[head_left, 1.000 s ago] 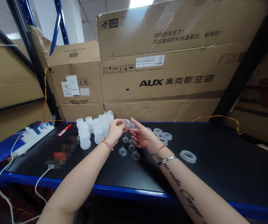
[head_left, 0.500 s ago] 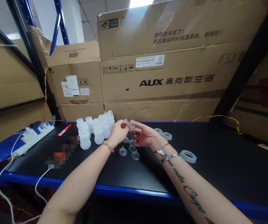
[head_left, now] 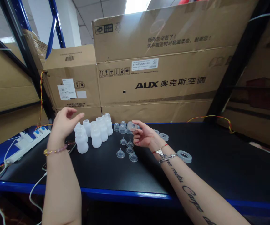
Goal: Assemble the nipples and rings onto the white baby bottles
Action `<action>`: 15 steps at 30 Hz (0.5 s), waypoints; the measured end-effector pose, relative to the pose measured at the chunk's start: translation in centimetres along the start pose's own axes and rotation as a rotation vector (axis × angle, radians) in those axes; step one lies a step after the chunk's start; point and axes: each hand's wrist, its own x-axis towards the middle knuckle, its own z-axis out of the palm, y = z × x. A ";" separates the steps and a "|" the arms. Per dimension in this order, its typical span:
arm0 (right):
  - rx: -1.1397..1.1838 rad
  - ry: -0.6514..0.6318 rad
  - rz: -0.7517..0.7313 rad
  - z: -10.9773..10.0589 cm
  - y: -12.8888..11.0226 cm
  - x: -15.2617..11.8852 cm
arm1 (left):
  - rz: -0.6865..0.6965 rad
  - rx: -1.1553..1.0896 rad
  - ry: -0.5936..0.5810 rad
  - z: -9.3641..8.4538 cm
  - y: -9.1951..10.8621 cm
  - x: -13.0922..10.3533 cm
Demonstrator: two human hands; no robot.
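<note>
My right hand (head_left: 144, 134) is closed on a translucent bottle collar (head_left: 132, 126), pinched between thumb and fingers above the table; a nipple seems to be fitted in it. Raised over the left side, my left hand (head_left: 65, 123) has its thumb and fingers apart, with nothing seen in them. Just right of it, frosted white baby bottles (head_left: 96, 137) stand upright in rows. Several clear silicone nipples (head_left: 120, 153) lie tip up below the right hand. Clear dome caps (head_left: 116, 127) stand behind them, partly hidden by the hand and collar.
Translucent rings (head_left: 184, 156) lie to the right, near my right wrist. A phone (head_left: 72, 147) sits partly behind my left forearm, a white cable running from it. A power strip (head_left: 27, 147) is at far left. Large cardboard boxes (head_left: 167, 100) wall off the back.
My left hand has let go of the collar and swung left, up beside the bottles. The right hand keeps hold of the collar. The view has shifted slightly.
</note>
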 end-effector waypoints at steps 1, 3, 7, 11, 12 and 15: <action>0.006 -0.005 -0.005 0.0 0.0 0.0 | -0.051 0.019 -0.079 -0.8 -1.1 0.1; 0.006 -0.004 -0.017 0.0 -0.1 -0.1 | -0.163 0.060 -0.253 -1.8 -2.8 0.0; -0.030 0.010 -0.042 -0.1 -0.1 -0.3 | -0.347 0.100 -0.472 -1.6 -3.7 -0.5; -0.039 0.006 -0.059 -0.4 -0.3 -0.3 | -0.426 0.080 -0.586 -0.8 -3.9 -0.4; -0.039 0.006 -0.058 -0.4 -0.4 -0.3 | -0.425 0.091 -0.614 -0.6 -4.1 -0.3; -0.045 0.010 -0.059 -0.6 -0.5 -0.2 | -0.388 0.139 -0.676 -0.3 -4.8 -0.1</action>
